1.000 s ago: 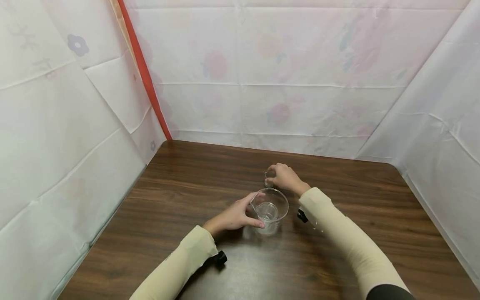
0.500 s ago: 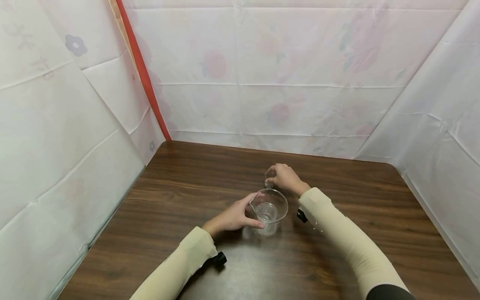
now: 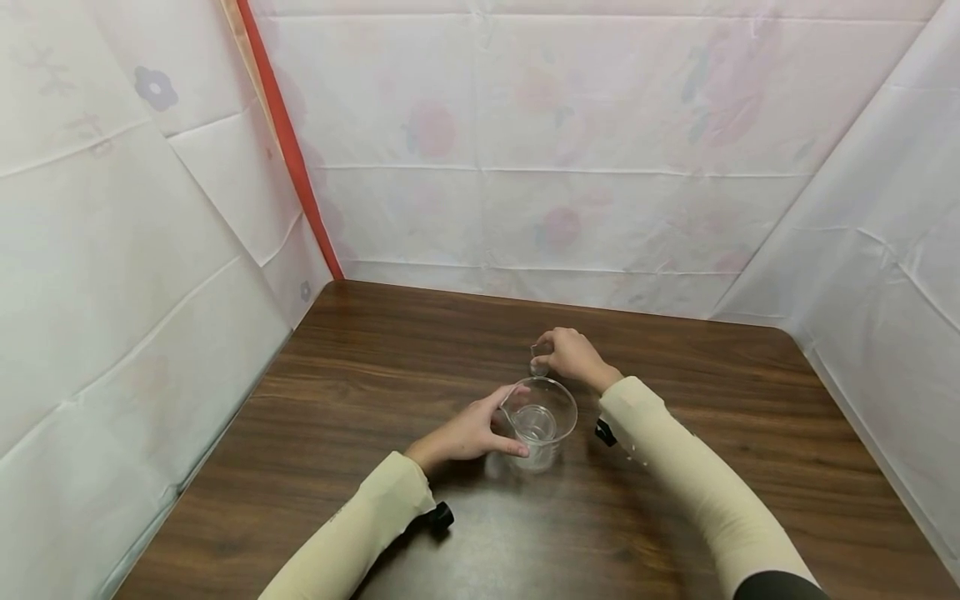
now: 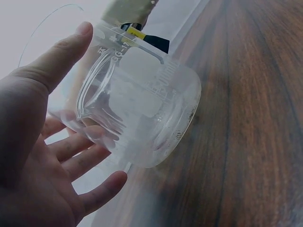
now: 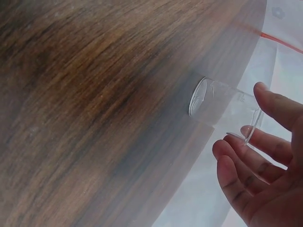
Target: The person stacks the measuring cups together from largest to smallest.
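A large clear glass beaker (image 3: pixel 561 417) stands upright on the table, with white printed markings visible in the left wrist view. Inside it sits a smaller, spouted glass beaker (image 4: pixel 97 94). My left hand (image 3: pixel 468 429) holds the large beaker from the left, thumb at the near side and fingers around the far side. Just beyond, my right hand (image 3: pixel 573 358) grips a small clear beaker (image 5: pixel 220 104) near its rim, between thumb and fingers. The small beaker's base is right at the tabletop, and in the head view the fingers partly cover it.
The dark wood-grain table (image 3: pixel 337 400) ends a short way behind the right hand. White printed curtains (image 3: pixel 480 167) surround it at the back and both sides, with a red strip (image 3: pixel 288 142) at the back left corner. Black wrist cameras (image 3: pixel 440 517) sit under the sleeves.
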Motion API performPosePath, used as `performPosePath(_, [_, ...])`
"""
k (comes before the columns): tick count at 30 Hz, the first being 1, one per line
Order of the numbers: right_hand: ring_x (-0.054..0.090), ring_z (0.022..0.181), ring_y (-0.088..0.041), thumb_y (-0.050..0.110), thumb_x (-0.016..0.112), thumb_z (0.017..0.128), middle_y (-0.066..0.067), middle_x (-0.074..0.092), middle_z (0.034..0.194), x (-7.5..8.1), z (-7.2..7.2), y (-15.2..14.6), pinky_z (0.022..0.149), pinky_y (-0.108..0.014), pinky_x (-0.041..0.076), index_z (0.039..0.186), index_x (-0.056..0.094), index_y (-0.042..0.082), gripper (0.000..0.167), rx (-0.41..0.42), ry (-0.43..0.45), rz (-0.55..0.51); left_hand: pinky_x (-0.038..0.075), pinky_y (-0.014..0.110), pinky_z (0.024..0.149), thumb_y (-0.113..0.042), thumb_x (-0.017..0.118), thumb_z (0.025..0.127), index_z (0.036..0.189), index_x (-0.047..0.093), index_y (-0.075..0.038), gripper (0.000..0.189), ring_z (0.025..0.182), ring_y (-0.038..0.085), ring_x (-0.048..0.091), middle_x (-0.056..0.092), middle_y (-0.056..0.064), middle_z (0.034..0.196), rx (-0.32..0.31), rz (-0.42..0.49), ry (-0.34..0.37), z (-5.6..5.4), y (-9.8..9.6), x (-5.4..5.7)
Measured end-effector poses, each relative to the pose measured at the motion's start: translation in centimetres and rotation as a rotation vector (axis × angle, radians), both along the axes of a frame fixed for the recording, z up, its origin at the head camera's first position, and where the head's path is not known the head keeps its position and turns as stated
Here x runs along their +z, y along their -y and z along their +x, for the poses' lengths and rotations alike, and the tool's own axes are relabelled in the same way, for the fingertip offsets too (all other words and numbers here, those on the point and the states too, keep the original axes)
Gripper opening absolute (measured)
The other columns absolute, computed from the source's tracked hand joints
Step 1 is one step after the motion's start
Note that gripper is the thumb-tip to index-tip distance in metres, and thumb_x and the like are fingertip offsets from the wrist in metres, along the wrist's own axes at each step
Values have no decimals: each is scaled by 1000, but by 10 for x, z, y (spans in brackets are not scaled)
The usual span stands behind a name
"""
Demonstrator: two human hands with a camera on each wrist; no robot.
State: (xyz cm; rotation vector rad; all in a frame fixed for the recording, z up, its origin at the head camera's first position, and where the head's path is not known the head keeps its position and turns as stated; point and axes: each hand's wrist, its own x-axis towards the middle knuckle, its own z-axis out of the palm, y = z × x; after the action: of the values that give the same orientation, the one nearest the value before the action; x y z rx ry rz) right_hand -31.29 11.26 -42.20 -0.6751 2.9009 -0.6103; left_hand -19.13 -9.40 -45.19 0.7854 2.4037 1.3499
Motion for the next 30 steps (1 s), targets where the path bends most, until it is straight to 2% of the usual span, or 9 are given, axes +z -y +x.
performPosePath(17, [65, 86, -24, 30, 75, 86, -12, 70, 98, -4, -1, -5, 77, -41, 54, 112, 70, 2, 39, -4, -27, -5, 48, 38, 100, -36, 79, 82, 155, 24, -22, 93, 137, 16, 44, 37, -1, 156, -7, -6, -11, 0, 0, 1])
performPosePath(23, [66, 90, -26, 30, 75, 86, -14, 70, 101, -2, 2, -7, 80, -43, 55, 113, 69, 2, 40, -9, -16, -20, 48, 37, 100, -41, 78, 81, 155, 23, -27, 93, 136, 16, 45, 35, -5, 157, -4, -17, -8, 0, 1, 1])
performPosePath(30, [67, 90, -26, 30, 76, 85, -14, 70, 102, 5, 4, -6, 78, -43, 55, 111, 70, 1, 39, -2, -31, -55, 48, 38, 100, -32, 79, 82, 155, 24, -24, 92, 137, 17, 44, 36, -2, 156, -2, -11, -8, 0, 0, 2])
